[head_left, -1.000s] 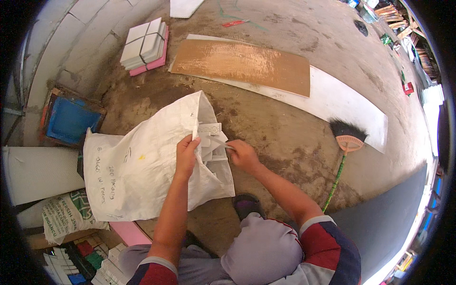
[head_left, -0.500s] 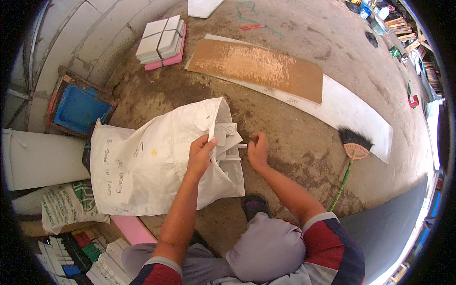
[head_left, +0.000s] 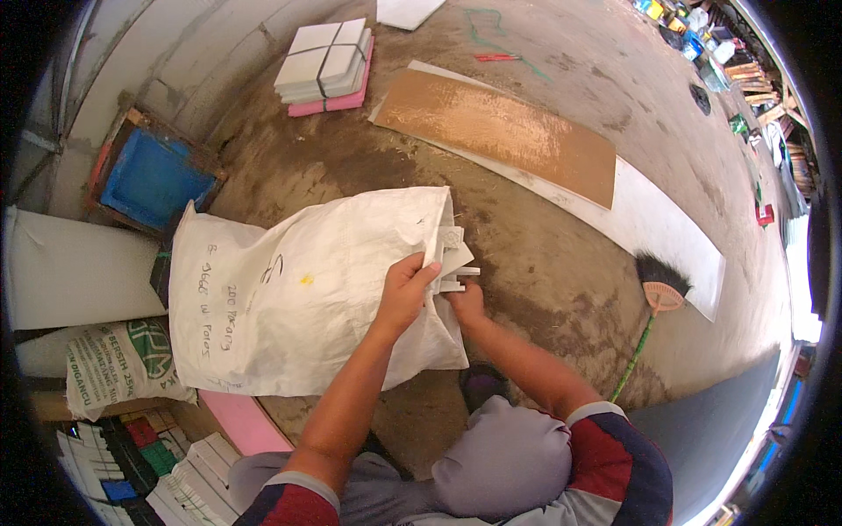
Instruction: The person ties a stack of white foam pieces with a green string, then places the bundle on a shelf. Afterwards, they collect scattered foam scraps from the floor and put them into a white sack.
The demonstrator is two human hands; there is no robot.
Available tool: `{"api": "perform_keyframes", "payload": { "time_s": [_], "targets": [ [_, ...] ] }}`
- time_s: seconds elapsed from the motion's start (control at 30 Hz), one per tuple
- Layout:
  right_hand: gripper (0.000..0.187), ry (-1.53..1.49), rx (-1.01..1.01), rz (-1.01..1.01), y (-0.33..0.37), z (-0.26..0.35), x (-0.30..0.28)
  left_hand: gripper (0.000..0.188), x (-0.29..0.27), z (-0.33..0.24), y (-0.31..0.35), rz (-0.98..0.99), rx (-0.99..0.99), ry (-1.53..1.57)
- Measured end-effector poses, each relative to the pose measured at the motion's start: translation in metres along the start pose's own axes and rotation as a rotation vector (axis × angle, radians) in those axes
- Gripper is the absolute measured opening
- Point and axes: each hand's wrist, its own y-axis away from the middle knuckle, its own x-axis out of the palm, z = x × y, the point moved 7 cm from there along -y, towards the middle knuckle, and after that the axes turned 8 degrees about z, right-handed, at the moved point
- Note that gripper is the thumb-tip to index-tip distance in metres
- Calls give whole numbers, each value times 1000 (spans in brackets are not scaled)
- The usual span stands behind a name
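Observation:
A large white woven sack with handwriting on it lies on its side, its mouth toward the right. Flat white pieces and narrow strips stick out of that mouth; their exact kind is unclear. My left hand is closed on the upper layer of the sack's rim, thumb on top. At the lower part of the opening is my right hand, right against the white strips. Its fingertips are hidden there, so whether it grips anything cannot be seen.
Beyond the sack lie a strapped stack of white sheets and a brown board on a long white panel. A broom rests at the right. A blue framed tray leans by the wall; a smaller printed sack sits left.
My right hand has moved in from beside the opening to the strips at the sack's mouth. My left hand stays on the rim. The whole view has shifted slightly.

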Motion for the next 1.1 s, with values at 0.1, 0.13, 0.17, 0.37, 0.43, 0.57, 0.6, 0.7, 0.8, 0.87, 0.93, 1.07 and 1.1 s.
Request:
{"api": "perform_keyframes", "payload": {
  "time_s": [0.1,0.13,0.17,0.37,0.43,0.57,0.6,0.7,0.8,0.87,0.93,1.07,1.1],
  "targets": [
    [26,-291,33,92,1,21,14,23,1,-13,5,-14,94,66],
    [25,-234,-10,96,5,41,14,22,3,-29,12,-52,95,86],
    [23,-175,-53,103,9,63,15,22,0,-42,19,-92,97,106],
    [30,49,-278,103,60,175,33,26,-32,-129,85,-275,116,-105],
    [27,46,-359,94,91,212,40,28,-36,-178,118,-367,140,-130],
    [20,250,-406,33,170,294,48,32,-52,-256,193,-534,166,-270],
    [19,290,-363,38,196,323,52,33,-51,-282,213,-594,150,-240],
    [17,346,-305,41,263,399,59,32,-64,-328,261,-710,150,-232],
    [21,474,-356,42,334,476,60,30,-62,-396,313,-756,80,-250],
    [23,488,-426,36,376,516,60,22,-59,-432,346,-749,74,-265],
    [25,402,-505,33,409,549,61,22,-57,-449,371,-772,135,-184],
    [26,601,-470,87,435,583,71,22,-55,-460,394,-891,58,-53],
    [26,621,-459,99,441,600,73,23,-53,-468,398,-881,44,-97]
  ]
}}
